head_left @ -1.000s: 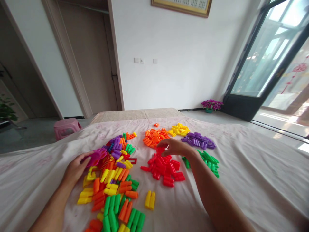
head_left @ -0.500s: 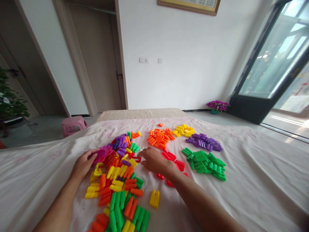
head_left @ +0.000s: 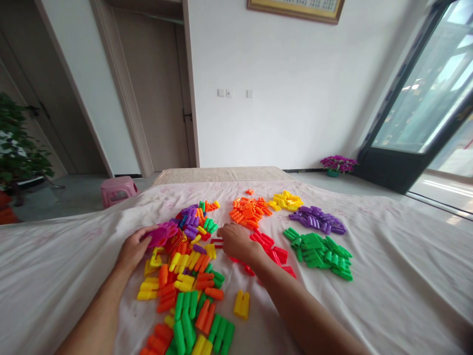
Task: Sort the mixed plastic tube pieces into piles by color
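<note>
My left hand point(head_left: 132, 250) is closed on the edge of a magenta flower-shaped plastic piece point(head_left: 162, 233), at the left side of a mixed heap of toy building pieces point(head_left: 187, 261). Just right of that heap, my right hand point(head_left: 236, 241) has its fingers bent over a red toy piece point(head_left: 218, 243), whose end sticks out to the left; the hand hides the rest. Under and beyond the right wrist lie several loose red pieces point(head_left: 280, 255). A yellow double-tube piece point(head_left: 241, 304) rests alone nearer to me.
Sorted by colour, piles of orange point(head_left: 249, 211), yellow point(head_left: 286, 200), purple point(head_left: 318, 219) and green pieces point(head_left: 320, 252) lie on the wrinkled pale cloth point(head_left: 391, 276). A pink stool point(head_left: 118, 191) stands left of the table, with a potted plant point(head_left: 22, 143) beyond it.
The view has turned slightly, so everything sits a little further right. My right fingers have closed over the red piece, which is now more covered. My left hand keeps the magenta piece.
</note>
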`<state>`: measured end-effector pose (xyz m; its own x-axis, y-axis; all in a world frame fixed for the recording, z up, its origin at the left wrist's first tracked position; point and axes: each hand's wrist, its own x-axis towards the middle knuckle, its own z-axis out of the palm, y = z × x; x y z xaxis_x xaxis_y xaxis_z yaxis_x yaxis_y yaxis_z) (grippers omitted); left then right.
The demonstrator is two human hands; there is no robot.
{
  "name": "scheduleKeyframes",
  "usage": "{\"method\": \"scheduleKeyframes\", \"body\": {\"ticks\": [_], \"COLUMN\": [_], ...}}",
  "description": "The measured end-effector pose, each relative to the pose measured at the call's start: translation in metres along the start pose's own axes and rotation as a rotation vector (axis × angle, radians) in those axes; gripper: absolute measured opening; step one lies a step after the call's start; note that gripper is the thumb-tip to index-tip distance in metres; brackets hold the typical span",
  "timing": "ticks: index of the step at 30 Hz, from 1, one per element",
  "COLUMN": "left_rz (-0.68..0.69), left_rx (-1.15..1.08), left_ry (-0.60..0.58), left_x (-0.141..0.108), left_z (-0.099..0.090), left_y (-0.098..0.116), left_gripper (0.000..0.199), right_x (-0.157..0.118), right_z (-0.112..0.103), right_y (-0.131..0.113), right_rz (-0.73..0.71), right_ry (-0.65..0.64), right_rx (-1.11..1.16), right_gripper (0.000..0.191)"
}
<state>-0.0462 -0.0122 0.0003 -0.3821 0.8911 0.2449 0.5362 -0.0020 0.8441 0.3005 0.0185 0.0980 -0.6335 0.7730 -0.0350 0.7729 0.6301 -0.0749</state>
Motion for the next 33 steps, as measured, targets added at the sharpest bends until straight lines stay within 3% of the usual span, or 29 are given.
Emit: {"method": "scheduleKeyframes", "body": {"ticks": [7,11,14,19,25,28,31,33], "left_rz": [-0.021,-0.012,-0.022,-0.025,-0.019,-0.036,-0.064,-0.072], "left_rx": [-0.05,-0.026,-0.007,0.008,0.06,0.057,0.048,0.046], "left_ry": [0.027,0.034,0.015,0.013,0.006,0.004,-0.011,-0.023], "left_x": [-0.004,-0.005,-0.004,-0.002,-0.001,-0.003,-0.004,-0.004], "left_z": [0.001,0.0,-0.001,0.0,-0.002,-0.002,-0.002,-0.003], "left_y": [0.007,0.009,0.008,0.003,0.002,0.006,0.01,0.009], "left_gripper": [0.047,0.046,0.047,0.046,0.043,0.041,0.041,0.042], "right_x": [0.049,0.074,0.077,0.066,0.043,0.021,-0.01,-0.035], "right_z": [0.002,0.013,0.018,0.016,0.009,0.001,-0.012,-0.021], "right_y": [0.005,-0.001,-0.001,0.006,0.025,0.05,0.089,0.119], "right_rz": [0.078,0.059,0.083,0.139,0.173,0.13,0.156,0.219], "right_ry": [0.156,0.1,0.08,0.124,0.323,0.385,0.453,0.472], "right_rx": [0.231,0.193,0.17,0.214,0.529,0.641,0.55,0.46], "right_gripper": [0.054,0.047,0.04,0.038,0.027,0.019,0.011,0.016]}}
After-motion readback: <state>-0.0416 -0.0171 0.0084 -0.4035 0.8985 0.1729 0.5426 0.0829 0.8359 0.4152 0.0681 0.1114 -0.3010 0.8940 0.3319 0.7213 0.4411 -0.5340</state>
